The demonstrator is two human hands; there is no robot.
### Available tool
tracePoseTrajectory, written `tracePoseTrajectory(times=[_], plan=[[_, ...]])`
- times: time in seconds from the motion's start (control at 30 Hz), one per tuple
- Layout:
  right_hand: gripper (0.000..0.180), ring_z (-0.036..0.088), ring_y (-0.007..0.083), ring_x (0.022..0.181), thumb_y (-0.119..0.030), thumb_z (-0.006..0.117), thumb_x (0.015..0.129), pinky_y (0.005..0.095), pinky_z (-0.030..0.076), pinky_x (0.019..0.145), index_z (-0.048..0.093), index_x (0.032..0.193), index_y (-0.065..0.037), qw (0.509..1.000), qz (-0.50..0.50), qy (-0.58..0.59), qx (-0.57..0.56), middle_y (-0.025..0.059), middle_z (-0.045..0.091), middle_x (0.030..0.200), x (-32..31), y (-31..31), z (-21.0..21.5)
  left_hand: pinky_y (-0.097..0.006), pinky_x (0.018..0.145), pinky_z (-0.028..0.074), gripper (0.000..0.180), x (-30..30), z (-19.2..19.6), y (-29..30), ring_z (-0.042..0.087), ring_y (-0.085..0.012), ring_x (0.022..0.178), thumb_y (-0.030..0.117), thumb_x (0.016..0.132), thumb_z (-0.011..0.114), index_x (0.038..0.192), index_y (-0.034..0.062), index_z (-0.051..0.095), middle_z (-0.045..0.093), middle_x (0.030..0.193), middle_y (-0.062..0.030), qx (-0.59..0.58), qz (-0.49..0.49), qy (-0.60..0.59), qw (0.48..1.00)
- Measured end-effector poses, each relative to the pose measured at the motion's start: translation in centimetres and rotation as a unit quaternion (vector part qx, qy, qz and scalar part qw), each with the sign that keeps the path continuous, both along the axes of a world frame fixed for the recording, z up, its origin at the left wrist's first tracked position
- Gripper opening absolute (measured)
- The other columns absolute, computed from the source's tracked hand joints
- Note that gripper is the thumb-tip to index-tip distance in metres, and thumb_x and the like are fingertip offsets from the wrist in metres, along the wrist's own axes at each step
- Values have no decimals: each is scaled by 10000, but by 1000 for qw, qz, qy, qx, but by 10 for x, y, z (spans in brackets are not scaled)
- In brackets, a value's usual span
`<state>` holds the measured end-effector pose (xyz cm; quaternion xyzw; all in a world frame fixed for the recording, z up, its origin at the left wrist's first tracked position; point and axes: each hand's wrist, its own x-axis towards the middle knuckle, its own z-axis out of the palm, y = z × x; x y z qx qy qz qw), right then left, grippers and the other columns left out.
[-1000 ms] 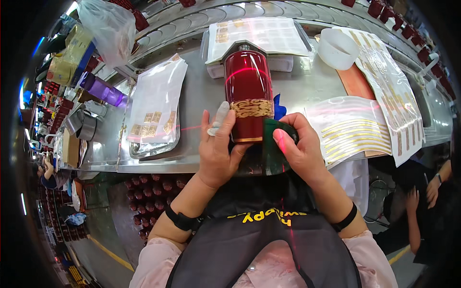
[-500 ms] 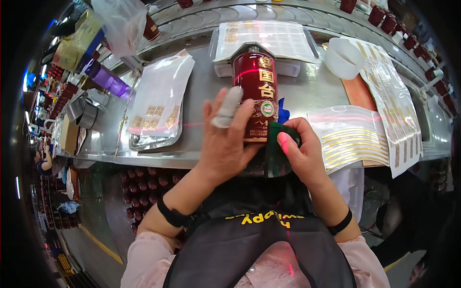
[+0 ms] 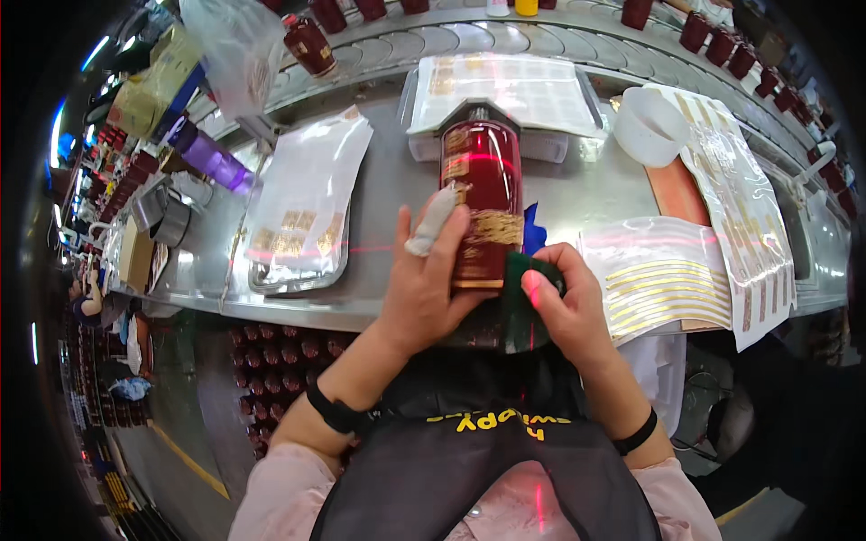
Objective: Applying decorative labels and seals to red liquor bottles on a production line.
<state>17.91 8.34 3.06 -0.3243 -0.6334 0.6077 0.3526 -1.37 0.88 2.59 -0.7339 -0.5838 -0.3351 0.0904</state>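
A dark red bottle [image 3: 492,185] with gold print and a patterned gold band lies in front of me, its neck end resting in a dark notched holder [image 3: 480,110]. My left hand [image 3: 426,270] is laid against the bottle's left side with its fingers apart; a white cover wraps one finger. Between the thumb and fingers of my right hand [image 3: 566,293] is a dark green piece of cloth or pad [image 3: 525,311], close by the bottle's lower right end. Just behind that hand a bit of blue material [image 3: 533,230] sticks out beside the bottle.
Sheets of gold labels lie on a tray at left [image 3: 302,198], on a box behind the bottle [image 3: 505,86] and at right [image 3: 663,270]. A white ring-shaped roll [image 3: 649,126] and purple bottle [image 3: 212,158] stand nearby. Red bottles line the conveyor [image 3: 388,41].
The red bottle has rolled about its length, so its front label has turned leftward and the gold band shows. My left hand stays against it; my right still pinches the green piece.
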Motion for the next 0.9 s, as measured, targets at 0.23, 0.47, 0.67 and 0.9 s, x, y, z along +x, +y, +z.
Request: tracePoseTrajectory(times=[0.23,0.47,0.67,0.9], plan=[[189,523,84,725,-133,651,861,255,457,659,551,960,-7,1000,10,-14,9,29,588,793,1,2,0,-584,1136,127,944,2,0,-2,353,-433,1349,360,761,772,1468,0,260,379,1438,-257,-56,53,23,997],[189,524,82,723,-134,646,864,246,455,652,546,962,-7,1000,19,-7,12,23,584,793,2,2,-2,-504,1165,135,889,-6,-12,-7,365,-430,1351,349,847,706,1470,-55,217,404,1433,-261,-59,-18,-201,978],[188,522,78,727,-135,648,864,245,454,654,548,963,-10,999,16,-33,-2,21,584,796,2,4,-1,-554,1148,96,834,7,3,-11,352,-409,1371,253,853,685,1482,-36,221,401,1458,-227,-13,36,6,999],[191,522,77,729,-139,650,864,246,453,655,550,964,-10,999,4,-16,29,26,584,792,3,4,-4,-542,1137,178,771,14,8,-2,417,-380,1329,204,842,666,1478,8,276,461,1419,-186,-7,22,28,999]])
